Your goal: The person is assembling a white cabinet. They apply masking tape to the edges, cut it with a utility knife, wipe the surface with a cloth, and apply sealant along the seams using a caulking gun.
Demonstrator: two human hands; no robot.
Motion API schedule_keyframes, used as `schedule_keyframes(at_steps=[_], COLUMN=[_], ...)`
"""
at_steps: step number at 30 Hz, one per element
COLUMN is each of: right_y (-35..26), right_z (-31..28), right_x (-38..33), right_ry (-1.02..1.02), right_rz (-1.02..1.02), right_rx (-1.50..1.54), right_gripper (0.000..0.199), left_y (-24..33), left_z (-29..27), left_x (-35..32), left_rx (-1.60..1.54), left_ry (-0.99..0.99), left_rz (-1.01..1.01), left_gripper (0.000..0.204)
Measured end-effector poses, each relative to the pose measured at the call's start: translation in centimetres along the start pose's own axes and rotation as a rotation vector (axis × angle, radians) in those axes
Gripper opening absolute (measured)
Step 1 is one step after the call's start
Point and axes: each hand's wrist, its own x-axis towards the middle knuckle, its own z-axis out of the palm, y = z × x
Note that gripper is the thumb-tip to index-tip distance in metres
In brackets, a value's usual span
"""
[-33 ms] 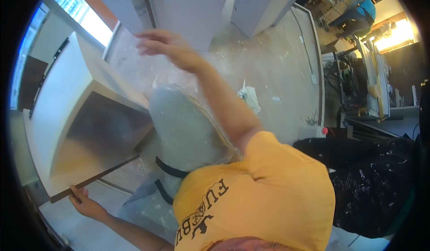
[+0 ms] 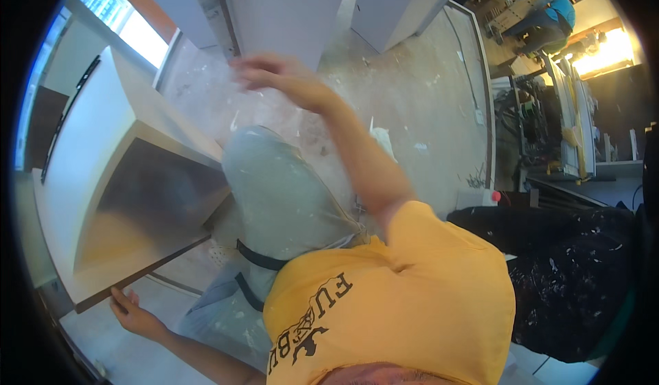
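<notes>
A white box-shaped cabinet piece [image 2: 103, 120] with a dark, hollow inside stands tilted at my left. A thin black rail [image 2: 72, 114] runs along its far-left edge, and a brown strip edges its near side. My left hand [image 2: 139, 318] grips that brown edge near its lower-left corner, thumb and fingers against it. Raised over the floor beyond my knee, my right hand [image 2: 285, 83] is blurred by motion. Its fingers stretch out to the left with nothing seen in them.
Pale panels [image 2: 281, 14] stand at the far side. A white crumpled bag [image 2: 382, 141] lies on the dusty floor [image 2: 425, 103]. Far right, a person in a blue top [image 2: 564, 10] bends near shelving. Dark paint-spotted cloth [image 2: 563, 282] is close at my right.
My right hand has shifted right and slightly nearer to me, its forearm with it. My left hand remains at the cabinet piece's edge. The view has moved slightly.
</notes>
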Motion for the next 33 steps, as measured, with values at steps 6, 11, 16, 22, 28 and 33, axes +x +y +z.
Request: schedule_keyframes(at_steps=[6, 11, 16, 22, 28, 33], right_y=[14.5, 23.3, 26.2, 27.7, 29.3, 27.9], right_z=[-20.9, -23.3, -19.1, -17.9, -21.1, -22.2], right_x=[-26.4, -40.2, -40.3, -36.9, -34.6, -34.4], right_ry=[0.92, 0.864, 0.802, 0.732, 0.585, 0.708], right_rz=[0.657, 1.216, 1.048, 1.115, 1.234, 1.158], right_rx=[-0.769, -0.918, -0.963, -0.72, -0.675, -1.032], right_gripper=[0.037, 0.036, 0.037, 0.055, 0.047, 0.044], left_y=[-12.4, -14.1, -12.7, -8.1, 3.4, 11.0], left_z=[-3.5, -4.1, -4.8, -6.9, -13.1, -22.6], left_x=[-1.7, -2.1, -2.0, -3.7, -5.3, -3.3], left_rx=[0.021, 0.011, -0.014, -0.163, -0.043, 0.363], left_ry=[-0.255, -0.273, -0.26, -0.105, 0.099, 0.523], left_rz=[-0.385, -0.447, -0.397, -0.407, 0.029, 0.088], left_gripper=[0.045, 0.04, 0.039, 0.036, 0.022, 0.027])
